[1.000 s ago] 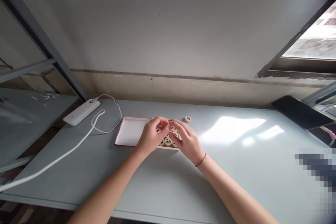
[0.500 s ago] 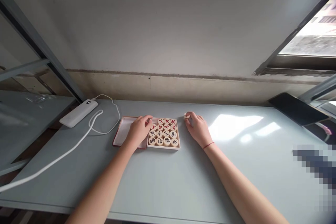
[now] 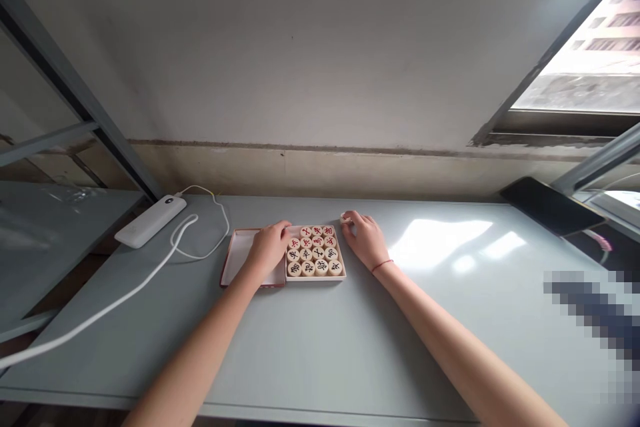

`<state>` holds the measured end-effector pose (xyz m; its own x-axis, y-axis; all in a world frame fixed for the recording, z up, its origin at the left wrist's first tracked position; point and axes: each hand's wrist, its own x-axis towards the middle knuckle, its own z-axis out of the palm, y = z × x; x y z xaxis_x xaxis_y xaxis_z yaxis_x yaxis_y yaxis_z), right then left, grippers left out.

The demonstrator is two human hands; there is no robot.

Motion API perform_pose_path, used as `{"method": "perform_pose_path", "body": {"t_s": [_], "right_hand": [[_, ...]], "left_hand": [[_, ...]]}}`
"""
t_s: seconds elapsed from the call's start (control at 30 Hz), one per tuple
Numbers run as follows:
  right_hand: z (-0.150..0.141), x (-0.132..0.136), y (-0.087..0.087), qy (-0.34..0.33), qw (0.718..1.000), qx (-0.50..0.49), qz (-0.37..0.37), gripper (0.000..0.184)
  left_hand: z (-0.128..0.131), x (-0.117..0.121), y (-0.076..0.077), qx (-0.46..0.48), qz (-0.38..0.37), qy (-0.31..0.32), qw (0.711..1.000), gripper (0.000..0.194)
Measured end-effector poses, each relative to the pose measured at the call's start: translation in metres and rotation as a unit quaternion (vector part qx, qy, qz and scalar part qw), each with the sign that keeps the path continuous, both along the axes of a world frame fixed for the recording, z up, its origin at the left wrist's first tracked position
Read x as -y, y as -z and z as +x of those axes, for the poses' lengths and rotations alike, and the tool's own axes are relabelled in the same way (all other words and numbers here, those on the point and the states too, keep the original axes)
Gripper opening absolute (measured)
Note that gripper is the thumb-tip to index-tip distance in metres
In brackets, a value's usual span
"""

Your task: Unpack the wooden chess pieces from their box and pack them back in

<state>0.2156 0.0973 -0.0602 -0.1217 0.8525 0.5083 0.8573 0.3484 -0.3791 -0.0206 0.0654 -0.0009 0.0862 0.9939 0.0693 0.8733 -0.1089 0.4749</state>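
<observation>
A shallow white box (image 3: 316,278) holds rows of round Chinese chess pieces (image 3: 321,267), red characters in the far rows and black in the near ones. The far-left corner of the box has no piece showing. My left hand (image 3: 269,244) lies over the seam between box and red-edged lid (image 3: 239,253), its fingers closed on the box's far-left corner. Just right of the box, my right hand (image 3: 366,240) pinches a pale chess piece (image 3: 345,219) at the table surface. Fingers hide part of that piece.
A white power bank (image 3: 150,221) with a white cable (image 3: 120,300) lies at the left. A dark phone-like slab (image 3: 553,205) leans at the far right by a metal post. The grey table (image 3: 310,347) meets the wall behind; sunlight glares on its right side.
My right hand has shifted left with the chess piece, closer to the box. My left hand stays at the box's corner. The whole view has shifted slightly.
</observation>
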Motion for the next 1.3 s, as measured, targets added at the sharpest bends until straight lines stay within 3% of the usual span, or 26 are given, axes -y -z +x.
{"method": "perform_pose_path", "body": {"t_s": [0.33, 0.53, 0.7, 0.9, 1.1, 1.3], "right_hand": [[0.003, -0.002, 0.003, 0.001, 0.999, -0.040, -0.009, 0.016], [0.002, -0.007, 0.004, 0.006, 0.999, -0.040, -0.016, 0.015], [0.003, -0.009, 0.004, 0.008, 0.999, -0.038, -0.017, 0.016], [-0.006, 0.011, -0.013, 0.020, 0.998, -0.018, 0.051, 0.023], [-0.029, 0.035, -0.023, -0.003, 0.995, -0.072, -0.065, 0.021], [-0.035, 0.038, -0.024, 0.000, 0.991, -0.106, -0.076, 0.019]], "left_hand": [[-0.003, -0.008, -0.014, -0.031, -0.016, 0.017, 0.999, 0.031], [0.013, -0.005, -0.026, -0.128, 0.017, 0.010, 0.992, 0.031], [0.028, 0.006, -0.015, -0.197, 0.053, 0.012, 0.979, 0.034], [0.032, 0.009, -0.006, -0.164, 0.073, -0.001, 0.984, 0.036], [0.038, 0.009, -0.001, -0.126, 0.098, 0.002, 0.987, 0.036], [0.040, 0.011, 0.003, -0.123, 0.117, 0.005, 0.985, 0.032]]}}
